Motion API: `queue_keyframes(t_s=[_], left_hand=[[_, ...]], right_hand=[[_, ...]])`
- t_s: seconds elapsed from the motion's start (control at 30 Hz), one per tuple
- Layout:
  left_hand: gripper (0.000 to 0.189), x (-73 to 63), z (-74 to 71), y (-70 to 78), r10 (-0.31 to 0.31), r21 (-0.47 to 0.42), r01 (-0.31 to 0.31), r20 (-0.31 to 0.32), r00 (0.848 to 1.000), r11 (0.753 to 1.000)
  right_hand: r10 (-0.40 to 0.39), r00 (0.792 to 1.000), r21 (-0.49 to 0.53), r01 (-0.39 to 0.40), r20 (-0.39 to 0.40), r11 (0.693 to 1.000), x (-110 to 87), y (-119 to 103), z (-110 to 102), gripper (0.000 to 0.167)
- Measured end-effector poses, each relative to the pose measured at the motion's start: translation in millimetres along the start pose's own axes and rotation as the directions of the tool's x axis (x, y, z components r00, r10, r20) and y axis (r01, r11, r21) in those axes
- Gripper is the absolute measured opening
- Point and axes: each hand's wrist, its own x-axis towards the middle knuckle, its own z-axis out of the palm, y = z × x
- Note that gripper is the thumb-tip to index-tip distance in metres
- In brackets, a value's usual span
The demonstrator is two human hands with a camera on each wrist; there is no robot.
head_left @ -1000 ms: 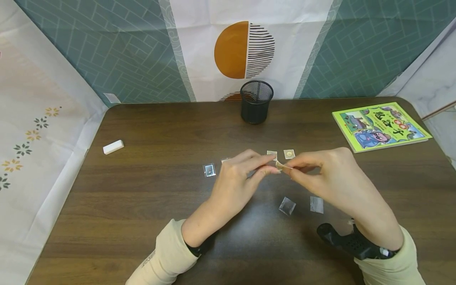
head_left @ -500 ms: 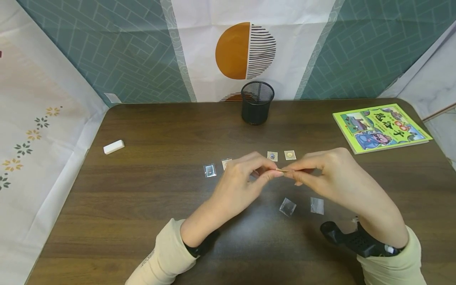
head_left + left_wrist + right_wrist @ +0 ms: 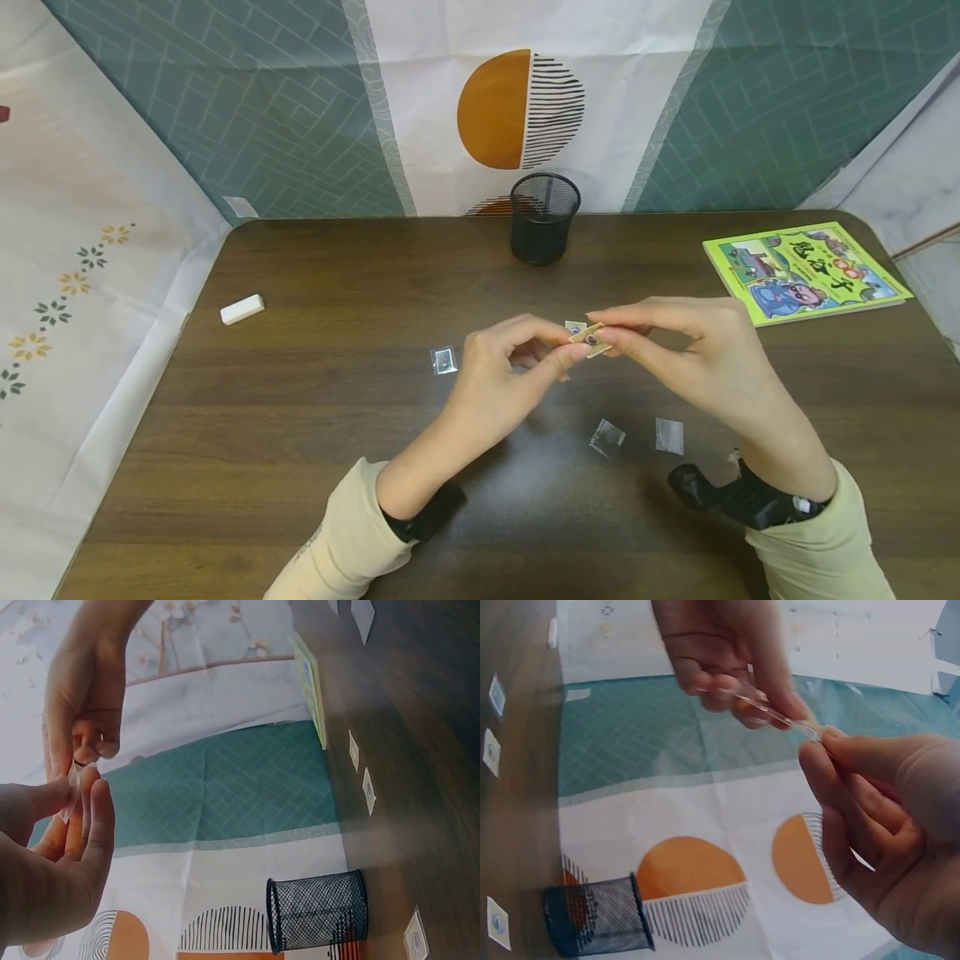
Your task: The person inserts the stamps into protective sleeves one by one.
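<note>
Above mid-part of dark-brown wood-grain table [image 3: 337, 275]: L hand [image 3: 501, 360] & R hand [image 3: 693, 346] both pinching small tan square card [image 3: 597, 350] betw. them, glossy clear film [image 3: 774, 715] alongside. Judged best: light, even edge grip, no bending; thin stock prob. creases. Near side: two creased clear plastic squares [image 3: 607, 438]. Left: clear-sleeved square w/ dark print [image 3: 444, 361]. Far: black wire-mesh cylindrical cup [image 3: 542, 237]. Far right: lime-green paperback [image 3: 810, 271], smooth.

Glossy clear plastic sleeve [image 3: 771, 712], wood-grained tabletop [image 3: 315, 467]
</note>
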Motion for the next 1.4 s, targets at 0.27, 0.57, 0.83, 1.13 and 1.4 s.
queue_keyframes(t_s=[0.27,0.57,0.83,1.13,1.4], left_hand=[[0.01,2.4,-0.1,0.3,-0.082,-0.148,0.083,0.013,0.997,0.985],[0.015,5.3,-4.7,4.6,-0.17,-0.301,0.16,-0.008,0.985,0.94],[0.023,4.2,-4.3,5.6,-0.184,-0.251,0.174,-0.014,0.983,0.952],[0.028,3.2,-3.3,5.1,-0.162,-0.239,0.15,-0.032,0.986,0.959],[0.025,3.1,-2.4,3.8,-0.154,-0.238,0.142,-0.03,0.988,0.961]], right_hand=[[-0.094,0.995,-0.006,0.094,-0.014,0.996,0.8,4,12,0.033],[-0.034,0.993,0.003,0.034,-0.111,0.999,3.5,1,10,0.059],[-0.01,0.997,0.04,0.014,-0.083,0.999,3.1,1,9,0.057],[0.092,0.996,0.113,-0.09,-0.011,0.99,4.3,-1,10,0.049],[0.1,0.995,0.137,-0.1,0.004,0.986,2.7,2,12,0.041]])
